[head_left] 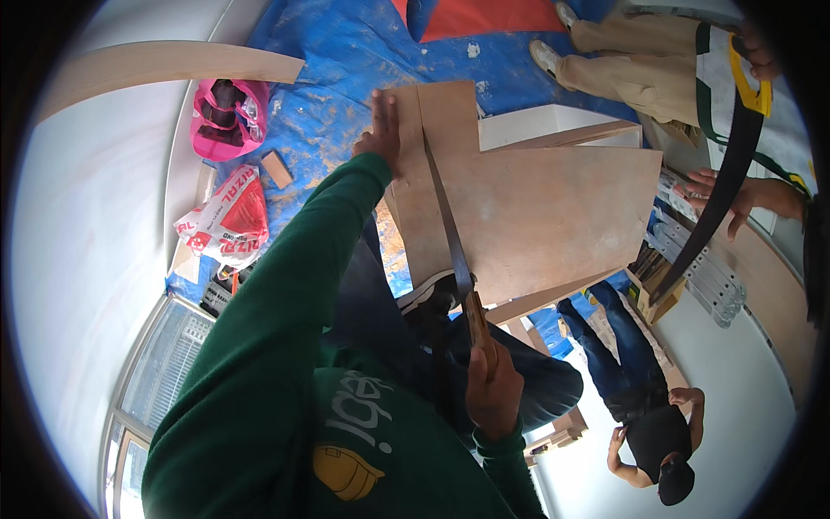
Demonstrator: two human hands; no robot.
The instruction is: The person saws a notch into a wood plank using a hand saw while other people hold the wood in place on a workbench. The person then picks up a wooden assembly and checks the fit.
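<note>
In my right hand [495, 389] is the wooden handle of a handsaw [448, 216], my fingers closed round it. Its long blade points away from me, lying across the left part of a brown plywood board [553, 212]. A thin line runs on from the blade's tip to the board's far edge; whether it is a cut or a mark I cannot tell. My left hand [378, 130] presses on the board's far left edge, two fingers stretched out. My shoe [432, 298] is at the board's near edge, below the blade.
At the right a co-worker holds another saw [731, 182] with a yellow handle, its blade angled toward the board. A person in black [661, 437] is farther right. A pink bag [229, 121], a red-and-white bag [232, 216] and a wood block [277, 169] lie on the blue tarp [333, 43]. A folded ladder [700, 264] is at the right.
</note>
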